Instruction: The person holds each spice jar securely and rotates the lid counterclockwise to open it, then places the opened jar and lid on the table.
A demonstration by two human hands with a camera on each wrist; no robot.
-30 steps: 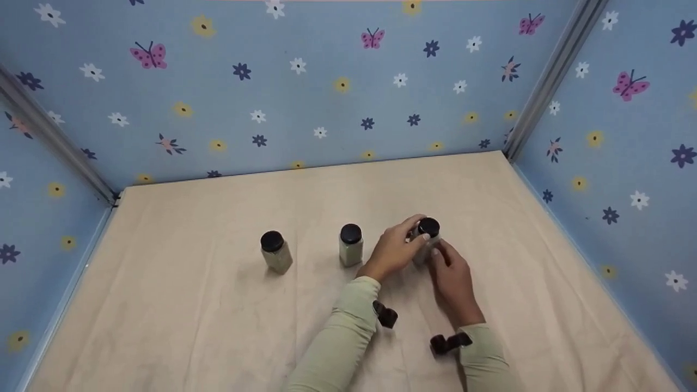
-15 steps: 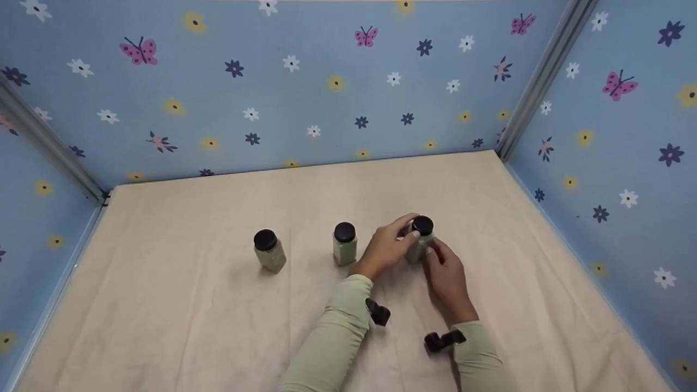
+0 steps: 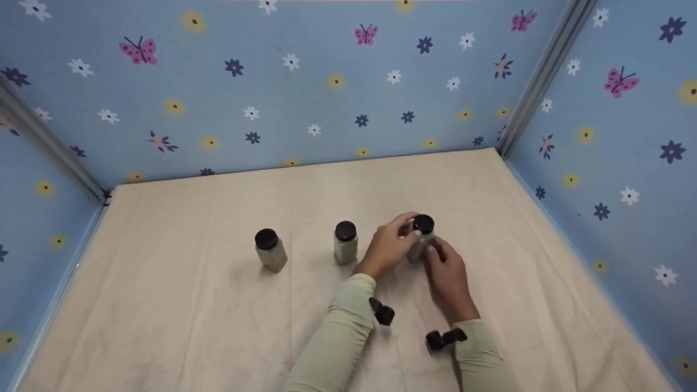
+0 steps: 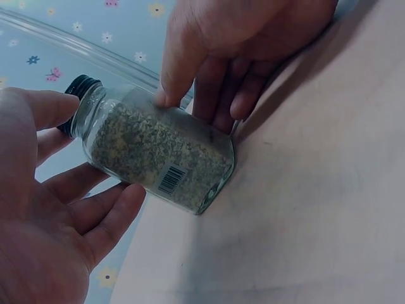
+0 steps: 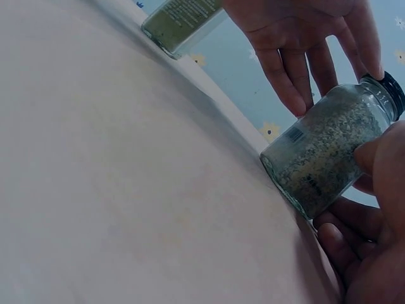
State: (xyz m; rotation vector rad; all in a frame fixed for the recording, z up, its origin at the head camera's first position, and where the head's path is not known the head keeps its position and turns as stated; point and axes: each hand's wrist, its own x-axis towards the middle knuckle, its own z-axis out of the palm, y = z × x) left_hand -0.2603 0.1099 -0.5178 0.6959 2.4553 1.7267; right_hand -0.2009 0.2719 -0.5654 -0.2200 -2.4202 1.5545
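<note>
1. A black-capped glass spice jar (image 3: 269,250) stands at the left of the cream cloth-covered worktop (image 3: 190,305).
2. A second black-capped spice jar (image 3: 346,243) stands mid-worktop.
3. The left hand (image 3: 389,247) and right hand (image 3: 449,275), fingers clamped, hold the third black-capped herb-filled jar (image 3: 422,237) at the right, its base on the worktop.

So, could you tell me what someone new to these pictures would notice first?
Most likely the two hands, left hand and right hand, meeting around one spice jar with a black cap, right of the table's middle. Next, two more black-capped jars, the middle jar and the far-left jar, stand in a row to its left. Around everything, blue walls carry flowers and pink butterflies.
</note>
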